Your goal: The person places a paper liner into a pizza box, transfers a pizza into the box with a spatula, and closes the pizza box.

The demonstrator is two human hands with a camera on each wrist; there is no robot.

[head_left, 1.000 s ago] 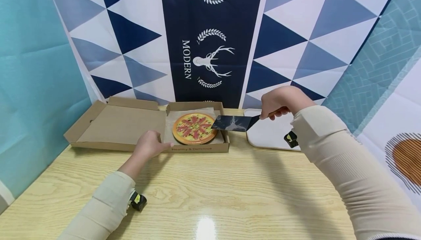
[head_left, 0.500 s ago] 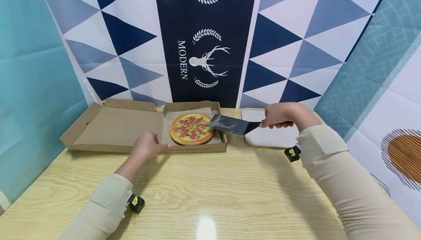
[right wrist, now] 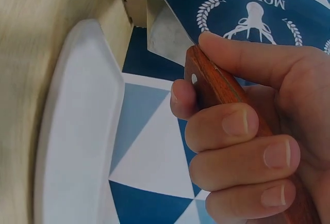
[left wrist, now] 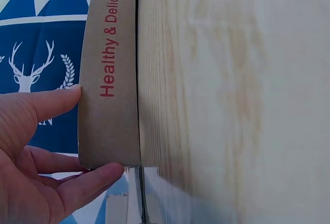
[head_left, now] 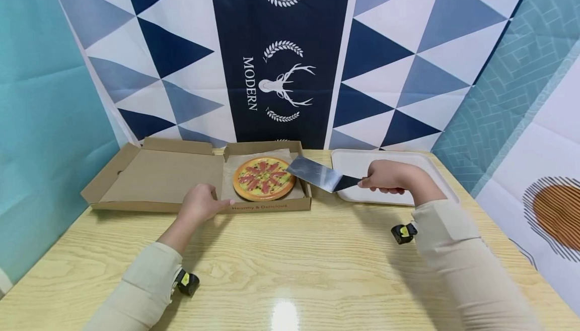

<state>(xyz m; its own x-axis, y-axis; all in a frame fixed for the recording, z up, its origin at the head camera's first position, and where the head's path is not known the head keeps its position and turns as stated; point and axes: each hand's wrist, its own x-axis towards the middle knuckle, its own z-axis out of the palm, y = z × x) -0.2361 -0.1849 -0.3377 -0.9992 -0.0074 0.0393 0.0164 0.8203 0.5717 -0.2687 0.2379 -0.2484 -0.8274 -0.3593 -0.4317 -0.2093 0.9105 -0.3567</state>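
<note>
A pizza lies on paper inside an open cardboard pizza box, whose lid is folded out to the left. My left hand grips the box's front wall near its left corner; in the left wrist view the thumb touches the upper edge and the fingers meet the end. My right hand holds a spatula by its wooden handle, fingers wrapped round it. The spatula's flat metal blade slants up leftward, its tip over the pizza's right edge. Whether blade and pizza touch, I cannot tell.
A white tray sits at the back right, partly behind the right hand. The pale wooden table extends toward me. A patterned cloth hangs close behind the box and tray.
The right hand has lowered toward the table, so the spatula's handle end dropped and its blade tilts more, tip still by the pizza. The left hand keeps its place on the box.
</note>
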